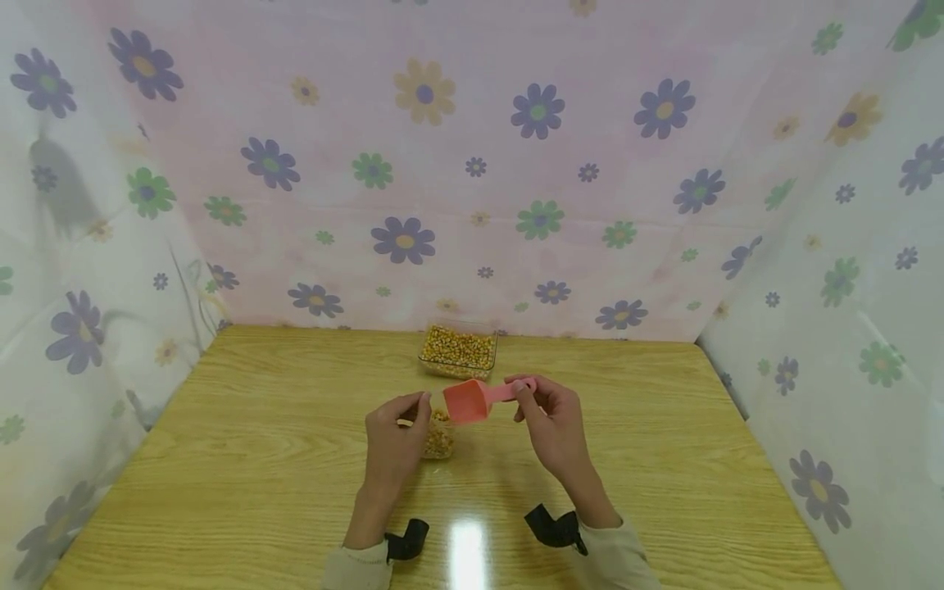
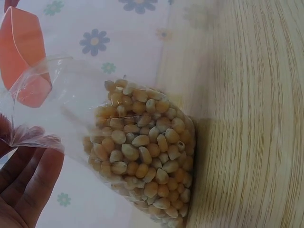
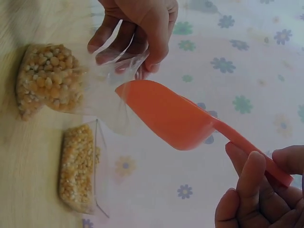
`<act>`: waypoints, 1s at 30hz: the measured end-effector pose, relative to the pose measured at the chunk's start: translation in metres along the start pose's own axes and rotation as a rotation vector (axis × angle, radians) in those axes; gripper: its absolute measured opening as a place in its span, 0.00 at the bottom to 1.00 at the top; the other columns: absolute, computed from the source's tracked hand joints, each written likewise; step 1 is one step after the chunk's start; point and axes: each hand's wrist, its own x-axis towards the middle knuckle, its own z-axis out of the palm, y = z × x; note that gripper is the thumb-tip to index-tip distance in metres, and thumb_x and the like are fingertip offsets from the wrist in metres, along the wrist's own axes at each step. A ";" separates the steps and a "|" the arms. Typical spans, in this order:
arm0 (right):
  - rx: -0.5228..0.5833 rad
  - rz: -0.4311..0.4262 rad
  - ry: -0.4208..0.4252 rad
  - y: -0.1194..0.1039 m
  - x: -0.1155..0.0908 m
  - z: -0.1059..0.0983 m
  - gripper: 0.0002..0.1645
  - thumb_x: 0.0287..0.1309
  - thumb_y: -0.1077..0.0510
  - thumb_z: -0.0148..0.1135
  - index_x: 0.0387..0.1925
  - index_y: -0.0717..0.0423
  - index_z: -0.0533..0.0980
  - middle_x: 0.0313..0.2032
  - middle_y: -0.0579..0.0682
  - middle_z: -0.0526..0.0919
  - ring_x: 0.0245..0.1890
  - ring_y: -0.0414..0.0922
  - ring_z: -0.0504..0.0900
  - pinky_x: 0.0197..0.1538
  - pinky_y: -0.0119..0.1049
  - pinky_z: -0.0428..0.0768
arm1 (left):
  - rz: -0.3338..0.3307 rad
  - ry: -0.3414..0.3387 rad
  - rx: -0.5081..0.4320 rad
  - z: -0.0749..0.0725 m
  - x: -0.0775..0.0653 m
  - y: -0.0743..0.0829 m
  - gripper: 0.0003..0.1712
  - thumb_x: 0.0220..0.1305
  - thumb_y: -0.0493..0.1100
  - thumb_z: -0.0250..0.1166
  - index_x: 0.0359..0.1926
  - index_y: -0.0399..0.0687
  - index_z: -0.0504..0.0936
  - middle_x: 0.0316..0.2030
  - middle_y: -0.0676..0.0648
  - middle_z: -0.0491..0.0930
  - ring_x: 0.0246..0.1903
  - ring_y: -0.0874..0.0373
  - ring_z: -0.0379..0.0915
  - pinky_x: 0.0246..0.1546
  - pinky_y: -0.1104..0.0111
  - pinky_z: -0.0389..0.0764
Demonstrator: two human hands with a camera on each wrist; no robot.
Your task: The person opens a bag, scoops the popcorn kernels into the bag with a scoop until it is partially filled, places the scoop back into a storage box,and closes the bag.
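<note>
A clear plastic bag partly filled with corn kernels stands on the table. My left hand pinches its upper edge between thumb and fingers. By its handle, my right hand grips a pink-orange scoop, held above the table to the right of the bag. In the right wrist view, the scoop's lip is at the bag's mouth; whether it touches the plastic I cannot tell. No kernels show in the scoop's visible part. Behind the hands, a clear rectangular container holds more corn kernels.
The wood-grain table meets a flower-printed cloth at the back and on both sides. A black strap sits on the right wrist and another black strap on the left. Light reflects off the table's front.
</note>
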 end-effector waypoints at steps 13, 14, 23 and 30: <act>-0.001 -0.035 0.103 0.009 0.003 -0.009 0.13 0.73 0.62 0.57 0.42 0.67 0.85 0.24 0.41 0.83 0.20 0.37 0.77 0.16 0.34 0.62 | -0.107 0.003 -0.057 -0.001 -0.001 -0.002 0.08 0.70 0.38 0.66 0.41 0.42 0.91 0.29 0.42 0.87 0.27 0.53 0.83 0.24 0.75 0.80; -0.001 -0.037 0.121 0.011 0.005 -0.011 0.13 0.73 0.62 0.57 0.42 0.67 0.85 0.23 0.41 0.83 0.20 0.37 0.77 0.15 0.33 0.62 | -0.105 0.004 -0.061 -0.001 -0.001 -0.002 0.08 0.70 0.38 0.66 0.41 0.42 0.91 0.29 0.42 0.87 0.27 0.52 0.83 0.24 0.75 0.80; -0.106 -0.101 0.199 0.019 0.028 -0.016 0.13 0.72 0.61 0.59 0.35 0.65 0.85 0.37 0.60 0.89 0.26 0.42 0.83 0.20 0.31 0.66 | -0.130 0.025 -0.028 0.004 -0.002 0.004 0.07 0.67 0.30 0.66 0.39 0.36 0.90 0.28 0.37 0.86 0.26 0.50 0.83 0.23 0.79 0.78; -0.143 -0.117 0.165 0.051 0.057 -0.001 0.12 0.71 0.62 0.61 0.40 0.68 0.86 0.37 0.64 0.88 0.25 0.56 0.83 0.21 0.28 0.73 | -0.133 0.019 -0.031 0.004 -0.002 0.004 0.07 0.67 0.31 0.66 0.39 0.36 0.90 0.28 0.37 0.86 0.26 0.49 0.83 0.23 0.78 0.78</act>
